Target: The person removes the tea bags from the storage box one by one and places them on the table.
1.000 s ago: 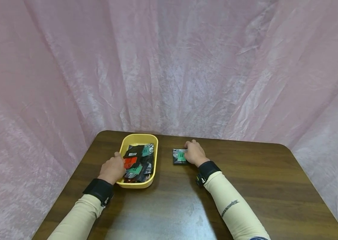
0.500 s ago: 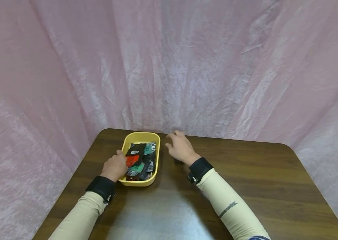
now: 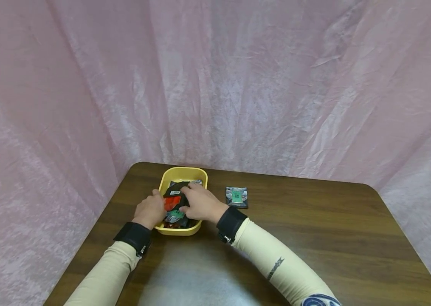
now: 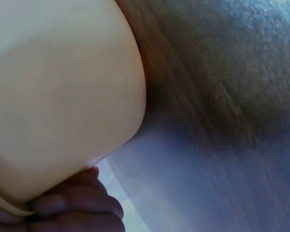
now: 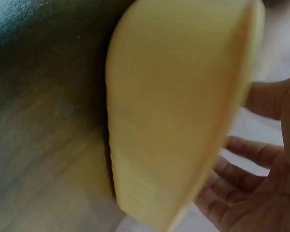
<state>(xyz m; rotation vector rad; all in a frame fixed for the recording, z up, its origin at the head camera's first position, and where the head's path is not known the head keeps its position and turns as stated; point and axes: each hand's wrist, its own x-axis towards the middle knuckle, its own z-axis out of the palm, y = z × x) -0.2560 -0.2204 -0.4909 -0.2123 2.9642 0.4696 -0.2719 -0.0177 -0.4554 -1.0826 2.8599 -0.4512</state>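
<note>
A yellow plastic tub [image 3: 180, 232] holds several dark flat packets, one with an orange label [image 3: 172, 203] and one with a green label [image 3: 177, 214]. My left hand [image 3: 149, 210] grips the tub's left rim; in the left wrist view its curled fingers [image 4: 82, 208] show beneath that rim. Over the tub's right side reaches my right hand [image 3: 203, 205], fingers bent loosely above the packets. Thumb and fingers are spread apart in the right wrist view, with nothing seen between them. The fingertips' contact with the packets cannot be made out.
To the right of the tub, a dark packet with a green label [image 3: 237, 196] lies flat on the brown wooden table [image 3: 314, 221]. A pink curtain [image 3: 238, 85] hangs behind the table's far edge and along its sides.
My right hand has left the green-labelled packet on the table and moved left, over the tub. My left hand stays on the tub's rim. The view has shifted slightly.
</note>
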